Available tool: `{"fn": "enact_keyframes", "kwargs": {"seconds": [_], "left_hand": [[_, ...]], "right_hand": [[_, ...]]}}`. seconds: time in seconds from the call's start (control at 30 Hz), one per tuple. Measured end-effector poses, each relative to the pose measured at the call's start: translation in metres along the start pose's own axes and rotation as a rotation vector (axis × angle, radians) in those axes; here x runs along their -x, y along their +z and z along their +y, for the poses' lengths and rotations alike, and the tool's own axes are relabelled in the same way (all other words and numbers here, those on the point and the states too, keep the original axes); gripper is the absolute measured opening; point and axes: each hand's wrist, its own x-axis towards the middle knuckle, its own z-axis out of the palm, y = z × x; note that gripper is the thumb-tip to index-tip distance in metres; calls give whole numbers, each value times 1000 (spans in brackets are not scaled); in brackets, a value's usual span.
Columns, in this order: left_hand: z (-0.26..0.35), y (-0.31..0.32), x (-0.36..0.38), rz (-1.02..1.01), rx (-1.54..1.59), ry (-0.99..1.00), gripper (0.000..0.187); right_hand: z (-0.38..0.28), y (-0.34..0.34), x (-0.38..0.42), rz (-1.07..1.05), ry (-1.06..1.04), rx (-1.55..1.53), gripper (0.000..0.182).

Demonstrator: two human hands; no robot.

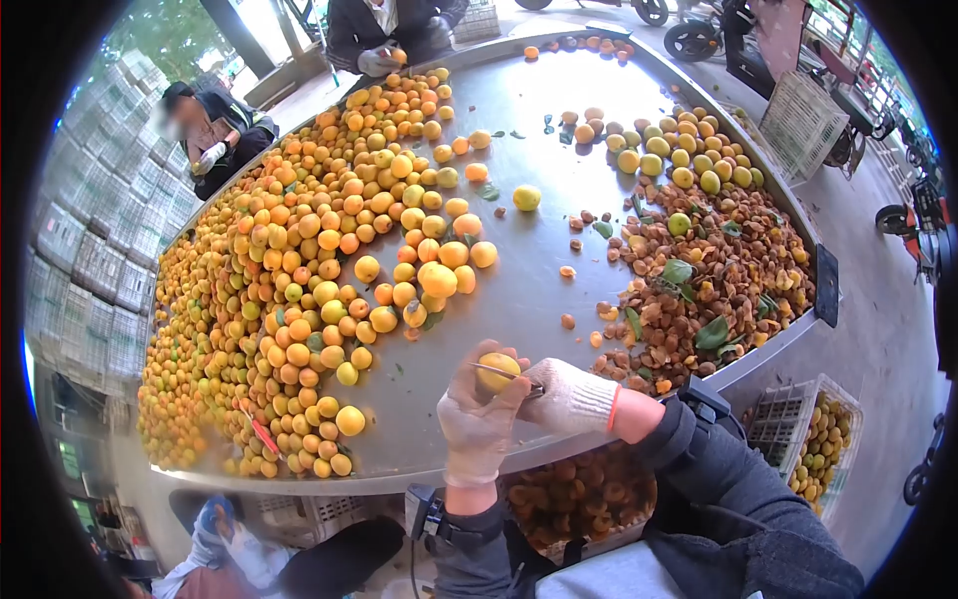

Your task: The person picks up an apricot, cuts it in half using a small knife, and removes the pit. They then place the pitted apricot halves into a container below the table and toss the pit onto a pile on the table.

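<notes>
Left white-gloved hand (476, 424): clasps round yellow fruit (496, 378). Right white-gloved hand (573, 393): grips metal blade (504, 373). Grey metal tabletop (514, 290): edge beneath wrists, lane ahead.

On my feed, daylight enters past what seems a dark pillar (236, 42); stacked crates (100, 225) rise left, scooters (778, 40) stand right on grey floor (868, 339).

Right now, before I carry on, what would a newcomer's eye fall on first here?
First, probably the broad heap of orange-yellow apricots spread over the picture's left side of the metal table. Next, the pile of brown fruit scraps on the right, dotted with green leaves. Then, at the near edge, the gloved left hand holding one apricot and the gloved right hand a thin blade across it.
</notes>
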Motion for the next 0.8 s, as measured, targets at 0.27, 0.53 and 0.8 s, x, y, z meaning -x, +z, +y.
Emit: {"fn": "enact_keyframes", "kwargs": {"seconds": [0.27, 0.53, 0.8], "left_hand": [[-5, 0, -3, -62, -44, 48, 52], [-5, 2, -1, -81, 62, -99, 62], [4, 10, 2, -106, -148, 190, 72]], "right_hand": [[1, -2, 4, -9, 26, -64, 17], [-1, 5, 10, 257, -22, 211, 21], [5, 4, 4, 150, -89, 17, 23]]}}
